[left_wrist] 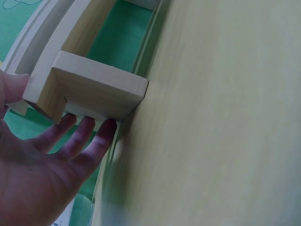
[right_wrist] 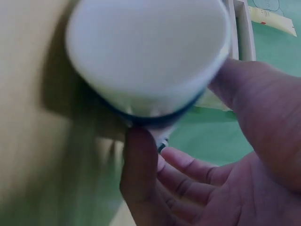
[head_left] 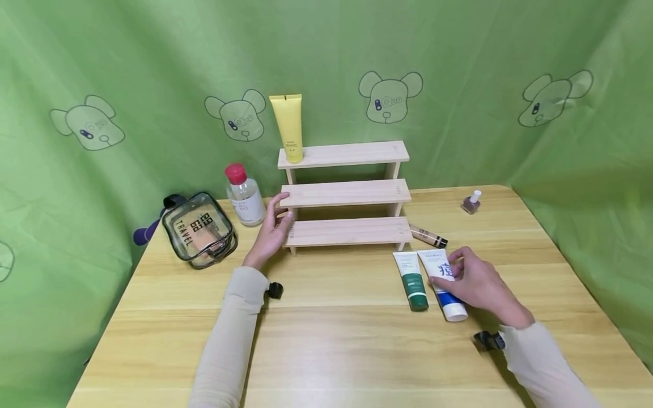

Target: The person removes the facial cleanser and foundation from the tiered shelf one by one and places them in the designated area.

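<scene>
My right hand (head_left: pixel 481 282) pinches a white and blue squeeze tube (head_left: pixel 436 265), thumb on one side and index finger on the other. In the right wrist view the tube's white cap (right_wrist: pixel 150 47) faces the camera. Just left of it lies a white and green tube (head_left: pixel 411 283), flat on the table. My left hand (head_left: pixel 272 234) touches the left end of a three-step wooden shelf (head_left: pixel 352 231). Its fingers (left_wrist: pixel 80 141) extend against the shelf's side in the left wrist view. A yellow tube (head_left: pixel 289 127) stands on the top step's left end.
Behind the two tubes, a concealer-like tube (head_left: pixel 428 236) lies by the shelf's right leg. A nail polish bottle (head_left: pixel 471 203) is at the back right. Left of the shelf stand a red-capped bottle (head_left: pixel 247 198) and a clear travel pouch (head_left: pixel 199 229). A green curtain (head_left: pixel 326 51) hangs behind.
</scene>
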Tool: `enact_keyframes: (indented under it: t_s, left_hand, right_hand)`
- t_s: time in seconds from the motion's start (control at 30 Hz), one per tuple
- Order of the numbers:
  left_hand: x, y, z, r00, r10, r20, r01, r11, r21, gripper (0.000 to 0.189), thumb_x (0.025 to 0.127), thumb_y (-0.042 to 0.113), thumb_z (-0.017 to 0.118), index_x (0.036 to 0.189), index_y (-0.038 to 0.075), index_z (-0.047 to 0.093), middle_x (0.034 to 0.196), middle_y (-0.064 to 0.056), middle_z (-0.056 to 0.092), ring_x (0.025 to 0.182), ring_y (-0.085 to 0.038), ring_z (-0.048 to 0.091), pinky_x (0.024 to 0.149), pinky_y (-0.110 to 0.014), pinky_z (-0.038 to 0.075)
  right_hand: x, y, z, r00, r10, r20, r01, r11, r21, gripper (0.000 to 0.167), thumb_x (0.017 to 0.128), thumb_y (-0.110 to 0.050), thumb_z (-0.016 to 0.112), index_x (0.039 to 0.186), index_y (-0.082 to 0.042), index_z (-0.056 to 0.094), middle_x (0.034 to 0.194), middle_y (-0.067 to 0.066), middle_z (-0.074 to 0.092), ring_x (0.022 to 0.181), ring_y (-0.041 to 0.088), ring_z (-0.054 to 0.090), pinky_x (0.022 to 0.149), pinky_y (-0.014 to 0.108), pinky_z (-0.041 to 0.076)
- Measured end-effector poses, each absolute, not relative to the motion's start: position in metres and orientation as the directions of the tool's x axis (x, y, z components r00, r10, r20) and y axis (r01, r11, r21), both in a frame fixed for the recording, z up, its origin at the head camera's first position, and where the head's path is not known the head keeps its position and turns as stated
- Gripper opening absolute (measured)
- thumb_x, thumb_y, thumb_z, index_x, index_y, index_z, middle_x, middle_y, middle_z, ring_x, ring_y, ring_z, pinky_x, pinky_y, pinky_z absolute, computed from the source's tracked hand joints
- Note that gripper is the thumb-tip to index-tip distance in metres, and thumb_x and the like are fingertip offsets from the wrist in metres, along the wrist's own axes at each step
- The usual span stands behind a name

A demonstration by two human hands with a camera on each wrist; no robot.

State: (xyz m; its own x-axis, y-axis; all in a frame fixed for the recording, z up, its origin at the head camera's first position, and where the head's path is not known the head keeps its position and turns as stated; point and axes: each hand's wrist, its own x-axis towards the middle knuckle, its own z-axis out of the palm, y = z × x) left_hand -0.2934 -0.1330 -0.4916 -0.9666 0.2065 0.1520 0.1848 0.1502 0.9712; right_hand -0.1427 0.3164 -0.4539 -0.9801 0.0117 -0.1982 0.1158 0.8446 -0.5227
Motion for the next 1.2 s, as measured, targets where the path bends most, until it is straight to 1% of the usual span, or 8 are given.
enact_keyframes:
  t_s: [0.1, 0.17, 0.3, 0.4, 0.5, 0.7, 0.97, 1.2]
  left_hand:
    - [-0.293, -0.133, -0.492, -0.965, 0.209, 0.157, 0.19, 0.148, 0.97, 0.055, 0.115, 0.015, 0.05, 0.165, 0.033, 0.035, 0.166, -0.02, 0.039, 0.144, -0.042, 0.052, 0.122, -0.059, 0.045]
    - [-0.293, -0.134, -0.491, -0.965, 0.208, 0.159, 0.192, 0.148, 0.97, 0.056, 0.115, 0.015, 0.051, 0.165, 0.033, 0.035, 0.166, -0.02, 0.039, 0.144, -0.042, 0.052, 0.122, -0.059, 0.044]
    - [-0.292, -0.134, -0.491, -0.966, 0.206, 0.156, 0.187, 0.143, 0.972, 0.056, 0.115, 0.014, 0.051, 0.165, 0.033, 0.035, 0.163, -0.022, 0.041, 0.143, -0.045, 0.053, 0.122, -0.06, 0.045]
    - [-0.292, -0.134, -0.491, -0.965, 0.208, 0.159, 0.189, 0.137, 0.972, 0.056, 0.115, 0.013, 0.05, 0.165, 0.033, 0.035, 0.163, -0.023, 0.042, 0.142, -0.046, 0.053, 0.12, -0.059, 0.045]
    - [-0.293, -0.134, -0.491, -0.964, 0.208, 0.166, 0.197, 0.139, 0.971, 0.056, 0.115, 0.013, 0.05, 0.165, 0.033, 0.035, 0.162, -0.022, 0.042, 0.141, -0.046, 0.054, 0.119, -0.058, 0.046]
    - [-0.294, -0.134, -0.493, -0.964, 0.21, 0.161, 0.192, 0.14, 0.971, 0.056, 0.115, 0.014, 0.051, 0.165, 0.034, 0.035, 0.161, -0.024, 0.044, 0.139, -0.047, 0.056, 0.119, -0.059, 0.047]
    - [-0.293, -0.134, -0.494, -0.965, 0.22, 0.145, 0.18, 0.149, 0.972, 0.056, 0.116, 0.016, 0.05, 0.165, 0.035, 0.034, 0.16, -0.024, 0.044, 0.14, -0.046, 0.056, 0.121, -0.059, 0.046]
    - [-0.295, -0.134, -0.492, -0.965, 0.215, 0.147, 0.181, 0.146, 0.973, 0.056, 0.115, 0.015, 0.05, 0.165, 0.034, 0.034, 0.157, -0.026, 0.046, 0.136, -0.046, 0.058, 0.118, -0.059, 0.048]
  right_hand:
    - [-0.146, 0.317, -0.446, -0.985, 0.033, -0.169, 0.118, 0.844, -0.523, 0.088, 0.095, -0.054, 0.083, 0.143, 0.009, 0.046, 0.113, 0.025, 0.067, 0.09, 0.029, 0.064, 0.071, 0.032, 0.05]
    - [-0.151, 0.317, -0.44, -0.993, 0.031, -0.11, 0.086, 0.841, -0.535, 0.087, 0.096, -0.05, 0.083, 0.145, 0.01, 0.045, 0.113, 0.025, 0.069, 0.092, 0.031, 0.067, 0.071, 0.033, 0.053]
    - [-0.169, 0.316, -0.428, -1.0, -0.006, 0.021, -0.016, 0.837, -0.547, 0.066, 0.098, -0.032, 0.084, 0.139, 0.01, 0.053, 0.109, 0.025, 0.072, 0.093, 0.034, 0.072, 0.069, 0.033, 0.056]
    - [-0.186, 0.315, -0.422, -0.998, -0.024, 0.056, -0.05, 0.84, -0.541, 0.051, 0.098, -0.022, 0.082, 0.132, 0.008, 0.06, 0.106, 0.024, 0.071, 0.093, 0.036, 0.073, 0.067, 0.032, 0.053]
    - [-0.205, 0.314, -0.417, -0.999, -0.034, 0.013, -0.036, 0.851, -0.524, 0.043, 0.099, -0.019, 0.08, 0.13, 0.006, 0.064, 0.108, 0.024, 0.07, 0.095, 0.037, 0.071, 0.068, 0.032, 0.05]
    - [-0.24, 0.316, -0.42, -0.986, -0.131, -0.101, -0.067, 0.875, -0.479, 0.039, 0.097, -0.019, 0.08, 0.125, 0.008, 0.073, 0.11, 0.025, 0.076, 0.093, 0.032, 0.071, 0.074, 0.033, 0.053]
    - [-0.261, 0.312, -0.432, -0.968, -0.154, -0.201, -0.042, 0.881, -0.471, 0.025, 0.094, -0.011, 0.078, 0.112, 0.006, 0.079, 0.106, 0.022, 0.08, 0.087, 0.027, 0.072, 0.072, 0.033, 0.056]
    - [-0.273, 0.311, -0.443, -0.974, -0.052, -0.219, 0.075, 0.841, -0.536, 0.046, 0.097, -0.029, 0.081, 0.123, 0.008, 0.071, 0.102, 0.02, 0.075, 0.083, 0.025, 0.068, 0.067, 0.032, 0.054]
